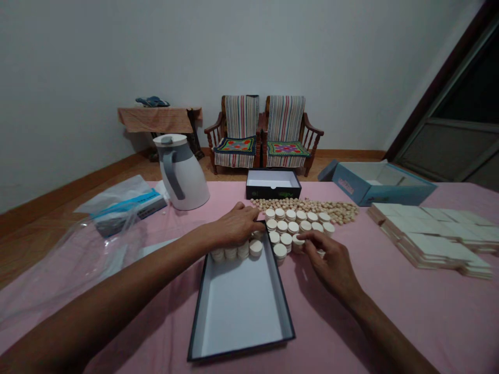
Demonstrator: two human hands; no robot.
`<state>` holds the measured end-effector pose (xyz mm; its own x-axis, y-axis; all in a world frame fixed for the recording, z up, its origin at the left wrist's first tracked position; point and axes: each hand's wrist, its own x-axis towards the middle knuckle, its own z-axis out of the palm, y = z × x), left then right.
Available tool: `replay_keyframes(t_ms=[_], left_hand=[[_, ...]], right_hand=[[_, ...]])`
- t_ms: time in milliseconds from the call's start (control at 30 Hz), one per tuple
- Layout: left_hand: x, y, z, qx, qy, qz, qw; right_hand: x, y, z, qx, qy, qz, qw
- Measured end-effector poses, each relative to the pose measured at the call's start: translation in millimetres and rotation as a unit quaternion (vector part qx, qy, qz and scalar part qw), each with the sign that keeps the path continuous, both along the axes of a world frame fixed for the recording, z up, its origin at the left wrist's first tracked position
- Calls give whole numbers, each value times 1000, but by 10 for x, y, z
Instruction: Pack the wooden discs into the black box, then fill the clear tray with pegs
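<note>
A shallow black-edged box lid (245, 306) with a pale inside lies on the table in front of me. Stacks of round wooden discs (231, 253) stand in rows at its far end. My left hand (239, 224) reaches over these stacks with fingers bent and close together; whatever they grip is hidden. Right of the lid, more disc stacks (293, 227) stand in rows on the pink cloth. At the near side of that group, my right hand (330, 259) pinches a stack of wooden discs (298, 243) between thumb and fingers.
Small wooden beads (307, 205) lie behind the stacks, before a black box (273, 193). Square wooden tiles (432, 228) are piled at right, near a blue box (382, 192). A white jug (185, 176), a blue-black packet (128, 210) and clear plastic (89, 249) are at left.
</note>
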<state>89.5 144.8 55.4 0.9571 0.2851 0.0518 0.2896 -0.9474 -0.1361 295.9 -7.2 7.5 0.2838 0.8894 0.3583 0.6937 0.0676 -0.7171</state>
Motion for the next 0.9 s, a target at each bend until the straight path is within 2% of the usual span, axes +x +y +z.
replay_keyframes(t_ms=[333,533,667,900], left_hand=[[-119,30,41,-21,2,19,1000],[-241,-141,90,-72,-67,9,995],[-231,-285,-10,-96,-62,-3,993],[-139,-354,-172,-69,-54,2,996]], right_hand=[[-30,-25,1,-4,11,55,998],[-25,-25,-20,-13,13,58,998],[-32,-26,-27,-14,9,66,998],[-27,-27,-33,-14,11,64,998]])
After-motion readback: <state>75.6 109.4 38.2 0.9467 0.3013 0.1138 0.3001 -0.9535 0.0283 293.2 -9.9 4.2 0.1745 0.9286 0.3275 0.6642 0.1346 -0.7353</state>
